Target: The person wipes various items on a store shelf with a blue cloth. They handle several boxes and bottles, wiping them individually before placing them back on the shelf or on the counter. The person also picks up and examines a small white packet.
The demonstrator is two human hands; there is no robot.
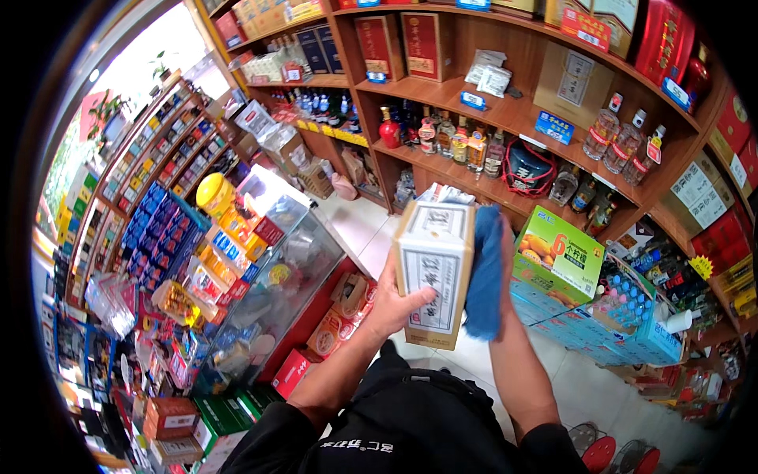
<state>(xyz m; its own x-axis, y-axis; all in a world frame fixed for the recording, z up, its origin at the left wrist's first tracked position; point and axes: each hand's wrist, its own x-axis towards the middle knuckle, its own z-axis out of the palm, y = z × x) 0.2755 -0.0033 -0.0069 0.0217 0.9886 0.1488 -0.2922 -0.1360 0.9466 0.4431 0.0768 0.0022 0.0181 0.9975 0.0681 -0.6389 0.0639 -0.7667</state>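
My left hand (394, 299) grips a tall cardboard box (435, 255) with a white label bearing writing, its thumb across the front face. The box stands roughly upright in the air before my body. At its right side is a blue cloth (485, 272), pressed near or against the box by my right hand (507, 266). The cloth hides most of that hand's fingers and palm.
Wooden shelves (414, 89) with bottles and boxes curve ahead and right. A green carton (559, 256) sits on stacked blue cartons (592, 335) at right. The glass counter (296, 255) and goods are at left. Red cartons (293, 372) lie low beside the counter; stools (598, 455) stand lower right.
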